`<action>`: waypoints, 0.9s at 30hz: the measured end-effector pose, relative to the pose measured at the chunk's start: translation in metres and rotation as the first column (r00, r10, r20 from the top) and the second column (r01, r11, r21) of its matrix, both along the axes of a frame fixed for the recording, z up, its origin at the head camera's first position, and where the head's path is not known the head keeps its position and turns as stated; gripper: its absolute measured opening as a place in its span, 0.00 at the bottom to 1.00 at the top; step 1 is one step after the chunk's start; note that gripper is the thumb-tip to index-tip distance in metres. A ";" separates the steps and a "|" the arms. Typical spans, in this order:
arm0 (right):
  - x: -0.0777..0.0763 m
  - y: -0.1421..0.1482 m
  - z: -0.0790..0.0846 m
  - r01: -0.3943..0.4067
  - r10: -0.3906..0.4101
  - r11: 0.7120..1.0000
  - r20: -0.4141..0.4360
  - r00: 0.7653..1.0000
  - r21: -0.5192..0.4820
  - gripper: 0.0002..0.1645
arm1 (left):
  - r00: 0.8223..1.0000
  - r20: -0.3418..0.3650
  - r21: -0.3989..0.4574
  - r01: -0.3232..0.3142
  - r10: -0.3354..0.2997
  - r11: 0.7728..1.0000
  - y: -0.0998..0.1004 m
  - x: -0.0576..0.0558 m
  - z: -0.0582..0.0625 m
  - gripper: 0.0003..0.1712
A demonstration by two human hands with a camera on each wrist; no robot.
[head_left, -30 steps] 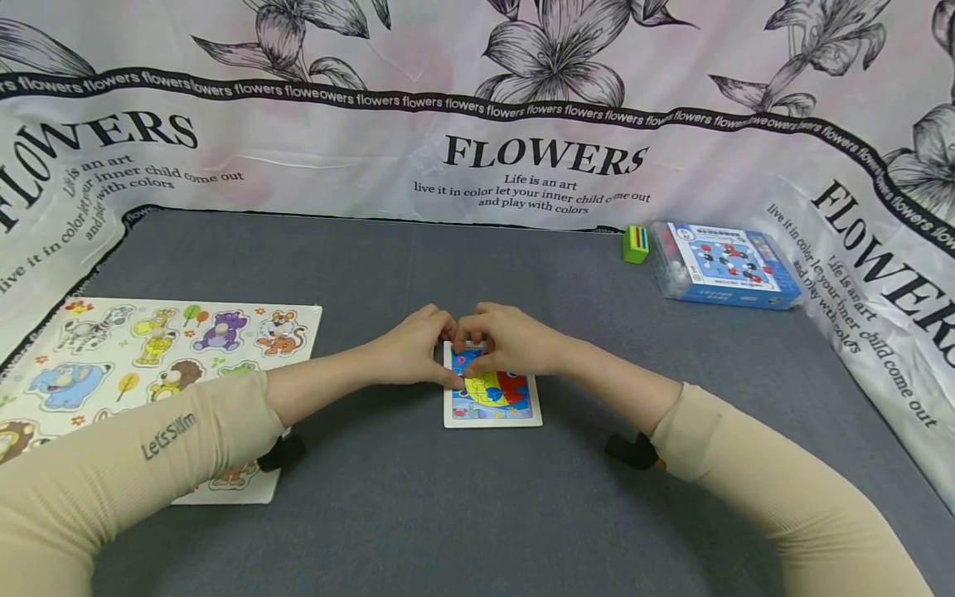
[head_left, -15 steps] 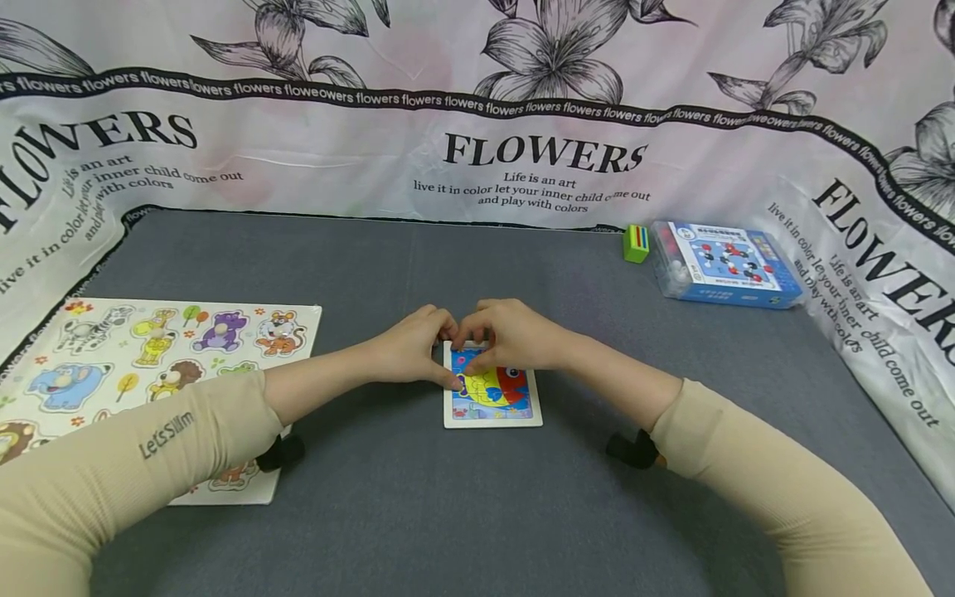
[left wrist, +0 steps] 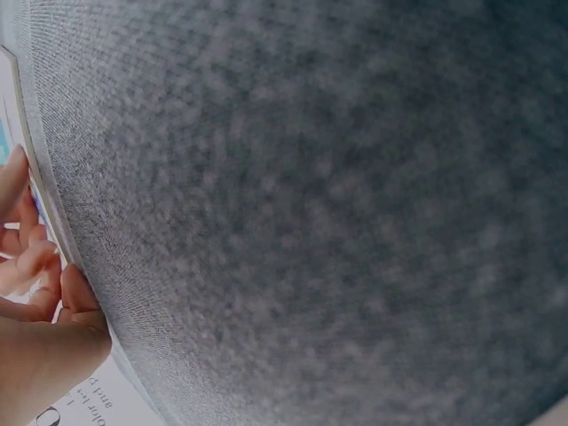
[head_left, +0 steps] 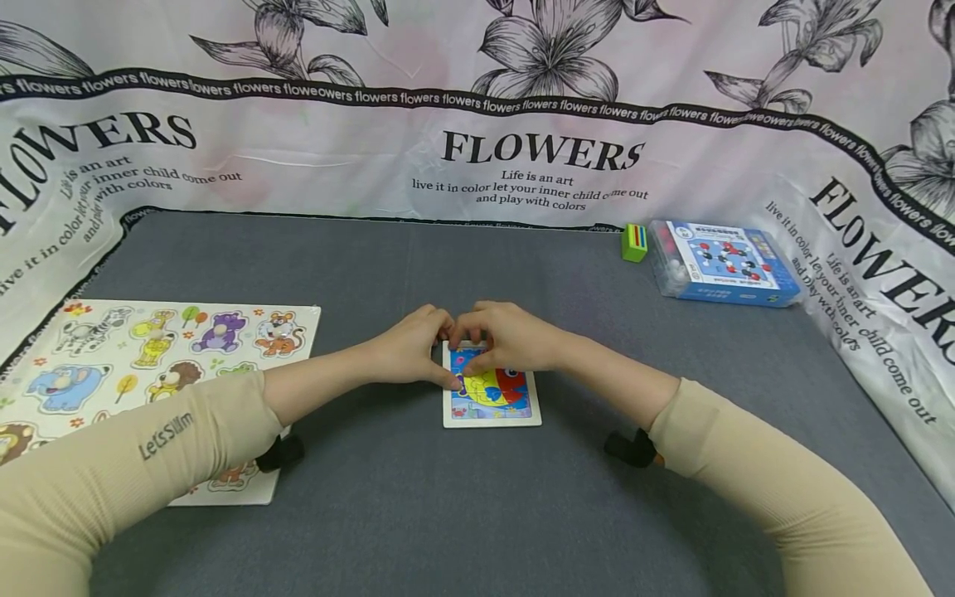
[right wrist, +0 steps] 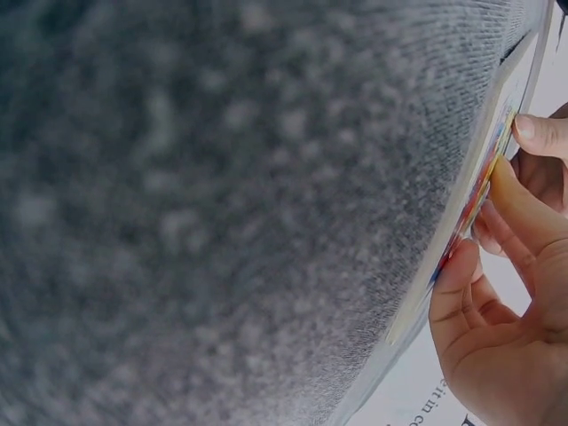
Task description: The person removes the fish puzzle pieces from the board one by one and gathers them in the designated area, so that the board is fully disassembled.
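A small jigsaw puzzle (head_left: 493,396) lies on the grey cloth in the head view. It has a white frame and shows a yellow and red fish on blue. My left hand (head_left: 409,347) holds its left side, thumb on the picture and fingers curled by the far left corner. My right hand (head_left: 515,338) grips at the far part of the picture, thumb and index finger bent onto it. Both hands' fingertips nearly meet and hide the upper puzzle. The left wrist view shows the left hand (left wrist: 53,342) at the board's edge; the right wrist view shows the right hand (right wrist: 515,328) against it.
A large white animal peg board (head_left: 216,327) lies at the left, partly under the left forearm. A small green block (head_left: 634,243) and a blue clear-lidded box (head_left: 727,264) stand at the back right. A flower-printed sheet (head_left: 336,157) hangs behind the table.
Both hands stay at the puzzle with almost the same grip. The right hand rises very slightly, then holds its place; the view shifts a little.
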State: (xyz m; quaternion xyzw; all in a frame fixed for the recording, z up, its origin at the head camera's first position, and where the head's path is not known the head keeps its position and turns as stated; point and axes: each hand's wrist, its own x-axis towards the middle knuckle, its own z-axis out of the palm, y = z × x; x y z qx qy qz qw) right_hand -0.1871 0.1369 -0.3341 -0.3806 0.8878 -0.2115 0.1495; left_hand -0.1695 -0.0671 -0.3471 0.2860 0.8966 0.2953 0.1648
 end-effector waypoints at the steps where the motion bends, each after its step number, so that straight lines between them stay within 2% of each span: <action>1: 0.000 0.000 0.000 0.001 -0.001 1.000 0.003 1.000 0.002 0.18 | 1.000 0.000 0.000 0.000 0.000 1.000 0.000 0.000 0.000 0.33; 13: 0.000 0.002 -0.001 0.016 -0.016 1.000 -0.023 1.000 -0.021 0.19 | 1.000 0.005 -0.006 -0.002 0.002 1.000 0.001 0.000 0.000 0.37; 27: 0.000 -0.001 -0.002 0.004 -0.005 1.000 0.040 0.999 0.020 0.20 | 1.000 -0.004 0.016 0.006 -0.006 1.000 0.001 0.003 0.001 0.29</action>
